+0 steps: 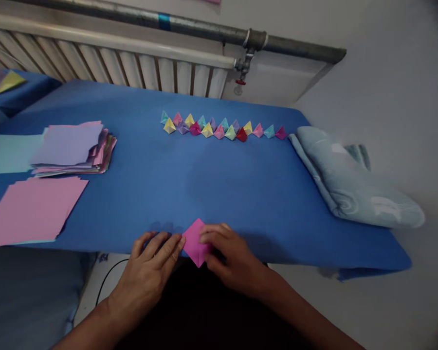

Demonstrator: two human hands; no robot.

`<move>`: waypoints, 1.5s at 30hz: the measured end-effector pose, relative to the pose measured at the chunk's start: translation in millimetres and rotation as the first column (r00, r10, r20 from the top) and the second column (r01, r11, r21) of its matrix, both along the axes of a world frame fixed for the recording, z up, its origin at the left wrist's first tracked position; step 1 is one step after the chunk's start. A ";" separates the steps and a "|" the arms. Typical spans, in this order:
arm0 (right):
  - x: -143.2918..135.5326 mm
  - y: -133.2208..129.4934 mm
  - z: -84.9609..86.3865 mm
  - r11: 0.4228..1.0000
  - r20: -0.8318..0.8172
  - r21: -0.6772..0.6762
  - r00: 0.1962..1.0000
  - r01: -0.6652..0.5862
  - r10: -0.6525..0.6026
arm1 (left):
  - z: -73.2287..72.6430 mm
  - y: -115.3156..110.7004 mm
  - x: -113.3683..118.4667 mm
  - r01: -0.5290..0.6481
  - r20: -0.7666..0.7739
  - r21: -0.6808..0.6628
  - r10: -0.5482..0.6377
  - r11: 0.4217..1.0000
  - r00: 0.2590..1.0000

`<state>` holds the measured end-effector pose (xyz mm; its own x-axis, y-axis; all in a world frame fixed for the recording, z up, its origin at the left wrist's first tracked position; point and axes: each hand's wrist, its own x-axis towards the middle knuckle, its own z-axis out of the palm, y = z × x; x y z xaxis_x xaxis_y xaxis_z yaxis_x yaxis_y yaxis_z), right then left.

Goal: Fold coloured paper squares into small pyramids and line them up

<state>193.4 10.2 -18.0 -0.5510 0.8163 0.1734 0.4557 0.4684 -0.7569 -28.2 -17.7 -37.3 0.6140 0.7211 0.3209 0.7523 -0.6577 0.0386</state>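
Observation:
A small pink folded square of paper (194, 242) lies turned like a diamond at the front edge of the blue-covered table. My left hand (151, 260) rests at its left corner, thumb and index fingertips closed against that corner. From the other side, my right hand (233, 257) curls its fingers over the paper's right part, with the thumb near the lower edge. That right corner is hidden beneath the fingers, which look slightly blurred.
Two rows of small folded paper pieces (219, 131) in several colours stand toward the back. To the left lie a stack of coloured sheets (67, 146), pink sheets (36, 206) and a light-blue sheet (12, 153). A folded blanket (350, 180) sits right; a radiator (149, 73) stands behind.

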 end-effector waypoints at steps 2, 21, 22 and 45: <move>2.8 -1.6 3.9 0.996 0.024 0.025 0.997 -0.081 0.080 | 0.3 -0.3 5.1 -0.007 0.017 0.007 0.007 1.000 1.000; 18.6 8.9 0.8 0.989 -0.018 -0.070 0.991 -0.130 0.129 | 10.1 15.1 14.1 0.051 0.078 -0.139 -0.040 0.989 0.996; 18.9 9.1 0.8 0.988 -0.022 -0.079 0.991 -0.134 0.132 | 11.3 15.1 15.5 0.051 0.084 -0.146 -0.039 0.988 0.996; 28.4 -1.4 -7.5 0.993 -0.010 0.081 0.996 0.085 -0.084 | 19.7 32.6 39.1 0.106 0.052 -0.115 -0.100 0.988 0.994</move>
